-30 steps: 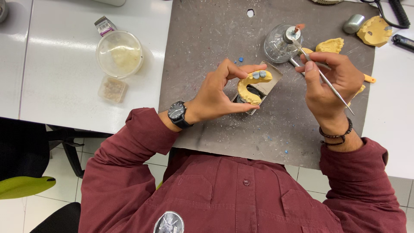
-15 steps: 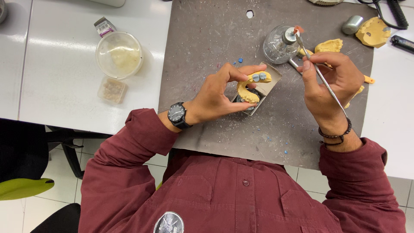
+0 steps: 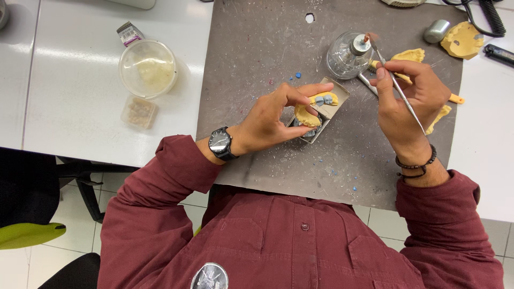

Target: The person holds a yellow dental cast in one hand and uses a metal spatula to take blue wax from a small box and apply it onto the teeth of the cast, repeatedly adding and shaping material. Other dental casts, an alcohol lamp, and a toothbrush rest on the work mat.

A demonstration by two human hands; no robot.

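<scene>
My left hand (image 3: 276, 115) grips a yellow plaster dental cast (image 3: 313, 109) with grey-blue wax teeth on its arch, held over a small open cardboard box (image 3: 327, 115). My right hand (image 3: 409, 99) pinches a thin metal instrument (image 3: 393, 80) like a pen, its tip raised to the wick of a glass alcohol burner (image 3: 348, 53). Both hands work above a dark grey mat (image 3: 257, 48). A black watch is on my left wrist, a bead bracelet on my right.
More yellow casts lie by the right hand (image 3: 409, 54) and at the mat's far right corner (image 3: 463, 40). A round lidded plastic tub (image 3: 148, 67) and a small clear box (image 3: 139, 111) stand on the white table at left. Cables lie top right.
My right hand has lifted the instrument's tip up to the burner's wick. My left hand and the cast have stayed almost still.
</scene>
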